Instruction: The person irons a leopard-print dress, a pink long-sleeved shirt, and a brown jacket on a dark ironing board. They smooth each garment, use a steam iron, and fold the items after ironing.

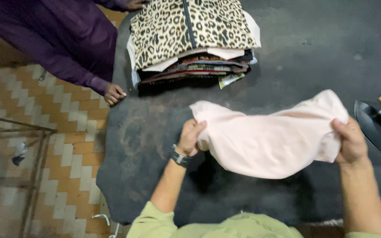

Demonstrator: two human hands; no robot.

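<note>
A pale pink cloth (pixel 270 139) hangs stretched between my two hands above a dark grey padded table (pixel 155 145). My left hand (pixel 190 136), with a dark watch on the wrist, grips the cloth's left edge. My right hand (pixel 351 141) grips its right edge. The cloth sags in the middle and casts a shadow on the table below.
A stack of folded clothes (pixel 195 44) with a leopard-print piece on top sits at the table's far side. A dark iron (pixel 378 125) with a yellowish handle rests at the right edge. Another person in purple stands far left, one hand (pixel 113 94) by the table's corner. Tiled floor and a metal frame (pixel 31 163) lie left.
</note>
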